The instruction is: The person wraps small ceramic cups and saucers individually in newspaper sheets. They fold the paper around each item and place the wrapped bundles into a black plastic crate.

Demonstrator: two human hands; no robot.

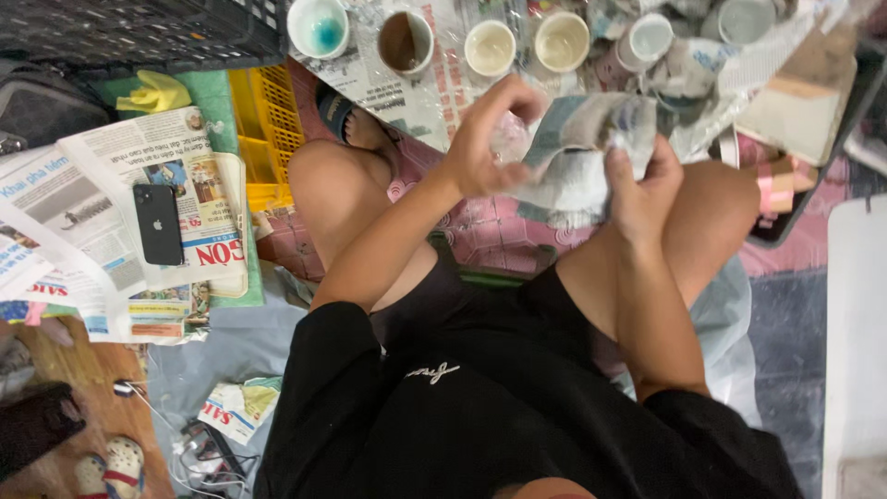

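Here, at the bottom of the frame, sits the person in black clothes, knees spread toward the middle. Just above the lap, both hands work a crumpled sheet of newspaper point(582, 148) at the centre of the frame. The left hand point(485, 139) is curled, thumb and fingers pinched on the sheet's left edge; the right hand point(642, 189) is closed around the bundle's lower right, thumb up. Something seems to be wrapped inside, though what it is cannot be told (blur hides it). By my reading, the step in hand is folding paper around an item, and a next move would call for a firm tuck of the loose upper flap without tearing it.

Further up, 4 open cups point(490, 46) stand in a row on a newspaper-covered surface along the top edge, with wrapped bundles point(684, 55) to the upper right. At the left lie spread newspapers point(111, 194) with a dark phone point(159, 224) on top, and a yellow crate point(263, 129) beside the left knee. Open room is scarce: the cups crowd close beyond the hands, and only the pink mat point(499, 236) between the knees is free.
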